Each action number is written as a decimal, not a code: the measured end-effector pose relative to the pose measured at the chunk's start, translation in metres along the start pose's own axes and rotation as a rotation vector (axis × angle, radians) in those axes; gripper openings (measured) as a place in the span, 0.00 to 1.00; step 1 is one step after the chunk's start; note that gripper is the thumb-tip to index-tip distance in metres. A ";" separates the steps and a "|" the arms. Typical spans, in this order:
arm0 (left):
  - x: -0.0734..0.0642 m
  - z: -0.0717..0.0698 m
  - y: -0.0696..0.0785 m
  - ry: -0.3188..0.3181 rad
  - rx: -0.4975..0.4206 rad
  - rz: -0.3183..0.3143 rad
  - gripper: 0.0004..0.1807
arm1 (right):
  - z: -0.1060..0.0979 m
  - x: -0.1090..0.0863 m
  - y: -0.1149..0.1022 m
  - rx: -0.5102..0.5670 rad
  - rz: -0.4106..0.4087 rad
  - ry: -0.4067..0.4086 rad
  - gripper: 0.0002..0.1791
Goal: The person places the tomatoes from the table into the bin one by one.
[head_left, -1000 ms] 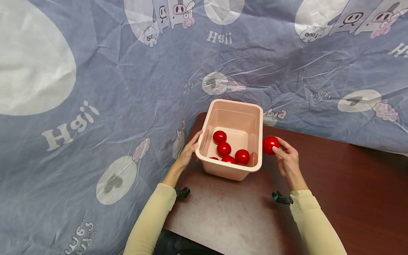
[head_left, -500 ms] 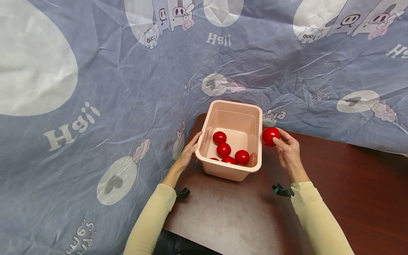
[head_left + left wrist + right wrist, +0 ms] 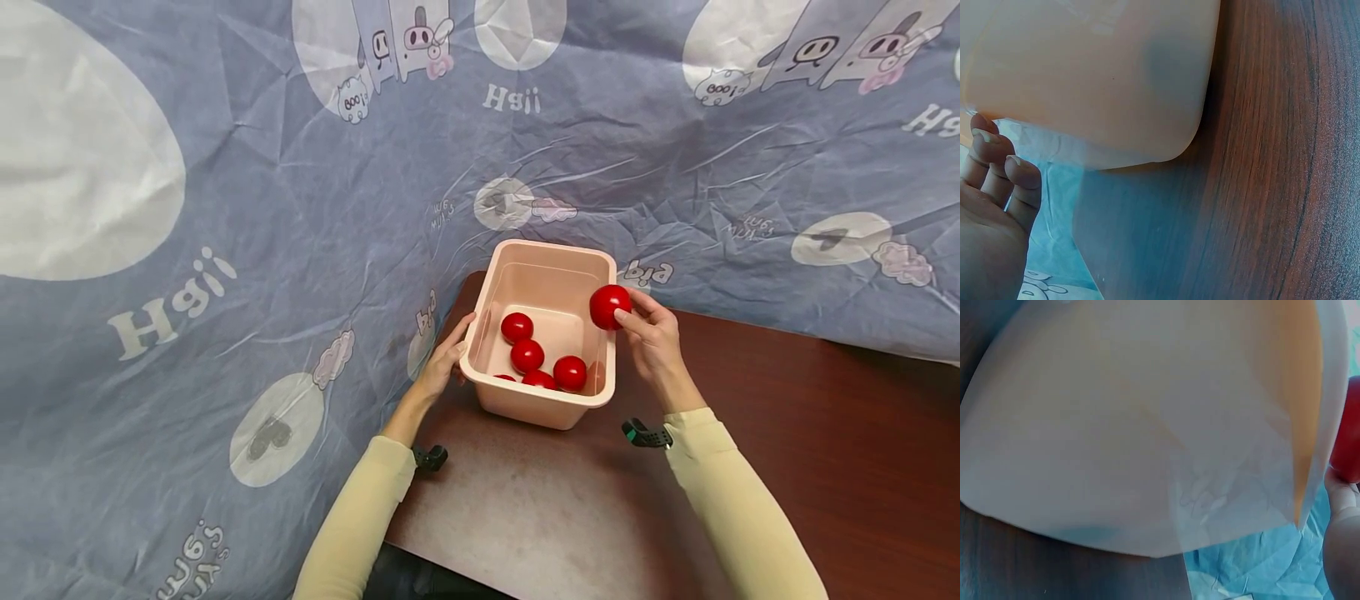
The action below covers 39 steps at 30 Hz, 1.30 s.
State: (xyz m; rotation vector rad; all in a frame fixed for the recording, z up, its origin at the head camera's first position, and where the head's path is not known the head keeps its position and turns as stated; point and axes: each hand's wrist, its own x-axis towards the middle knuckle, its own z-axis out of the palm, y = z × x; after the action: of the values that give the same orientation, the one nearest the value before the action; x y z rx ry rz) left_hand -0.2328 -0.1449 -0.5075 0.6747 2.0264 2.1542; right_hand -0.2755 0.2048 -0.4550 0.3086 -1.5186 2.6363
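A pale pink plastic bin (image 3: 528, 408) stands on the table, with several glossy red balls (image 3: 527, 356) on its floor; its front wall partly hides some. My left hand (image 3: 441, 367) holds the bin's left rim, the thumb at the edge; in the left wrist view the fingers of that hand (image 3: 994, 194) show beside the bin wall. My right hand (image 3: 658, 346) grips another red ball (image 3: 610, 307) between thumb and fingers, over the bin's right rim. The right wrist view shows part of that ball (image 3: 1349, 434) beyond the rim.
The dark reddish-brown table (image 3: 787, 425) extends to the right of the bin. Crinkled blue printed sheeting (image 3: 337, 208) hangs along the left and the back, close to the bin. A dark band (image 3: 647, 434) sits at the right wrist.
My right hand has raised the red ball from beside the bin and moved it left over the right rim. The left hand and the bin stay put.
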 end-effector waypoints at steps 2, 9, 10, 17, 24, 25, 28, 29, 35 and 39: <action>0.000 0.000 -0.001 0.000 -0.003 -0.001 0.32 | 0.004 0.002 0.000 -0.009 0.002 -0.007 0.25; -0.001 0.002 -0.001 -0.003 -0.005 -0.004 0.32 | 0.016 0.005 0.000 -0.028 0.005 -0.040 0.29; -0.001 0.002 -0.001 -0.003 -0.003 -0.004 0.32 | 0.017 0.005 0.001 -0.034 0.007 -0.046 0.28; -0.001 0.002 -0.002 -0.006 0.009 -0.008 0.32 | 0.016 0.004 0.002 0.032 -0.026 -0.103 0.35; -0.002 0.001 0.000 -0.001 0.019 -0.013 0.33 | 0.008 0.003 0.003 0.082 -0.064 -0.104 0.35; -0.002 0.001 0.000 0.001 0.022 -0.012 0.33 | 0.007 0.003 0.003 0.084 -0.065 -0.102 0.35; -0.002 0.001 0.001 0.007 0.029 -0.013 0.33 | 0.004 0.003 0.003 0.084 -0.068 -0.099 0.34; -0.002 0.001 0.001 0.007 0.030 -0.014 0.33 | 0.003 0.003 0.003 0.089 -0.066 -0.098 0.34; -0.001 -0.001 -0.003 0.013 0.031 -0.023 0.33 | 0.000 0.003 0.004 0.091 -0.071 -0.099 0.34; 0.002 -0.010 -0.008 0.019 0.038 -0.054 0.33 | 0.001 0.005 0.005 -0.052 -0.080 -0.052 0.29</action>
State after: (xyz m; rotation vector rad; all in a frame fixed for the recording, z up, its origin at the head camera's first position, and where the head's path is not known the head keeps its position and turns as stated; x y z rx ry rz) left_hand -0.2406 -0.1520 -0.5150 0.5990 2.0747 2.1053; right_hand -0.2816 0.2012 -0.4579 0.4278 -1.5536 2.5423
